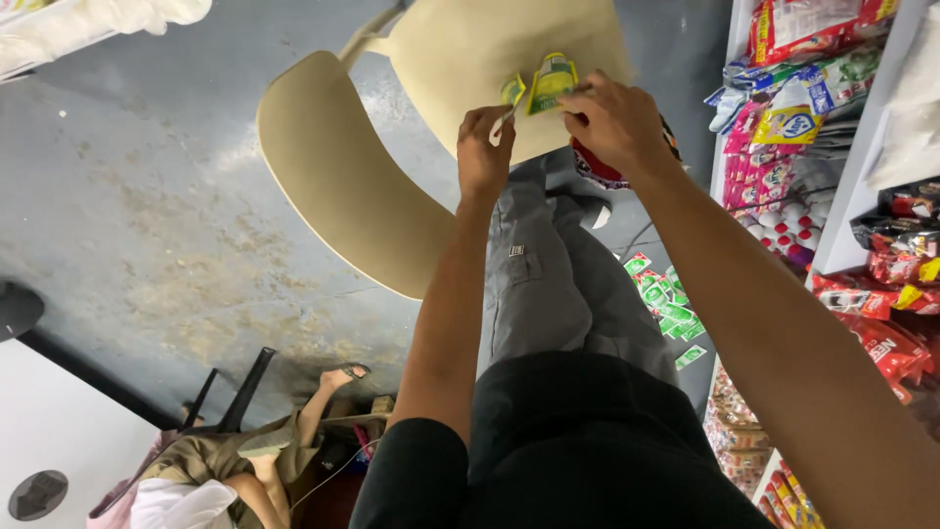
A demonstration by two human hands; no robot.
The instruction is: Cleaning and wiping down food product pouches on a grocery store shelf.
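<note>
Scene was evenly lit, soft diffuse light, no hard shadows. Grey concrete floor [147, 196] in the left half read flat and a bit washed, with pale blotches mid-left. Beige plastic chair [343, 186] at top centre was bright, near blown on its upper edge; the white bags at upper left were clipped. Both forearms ran dark toward the bottom edge, black shirt [548, 451] lost all detail. Left hand [483, 147] and right hand [617, 118] were slightly soft, motion blur likely. Wide-angle stretch was obvious at the right edge: snack shelves [842, 147] leaned and smeared. Lower left corner was dim and soft.
</note>
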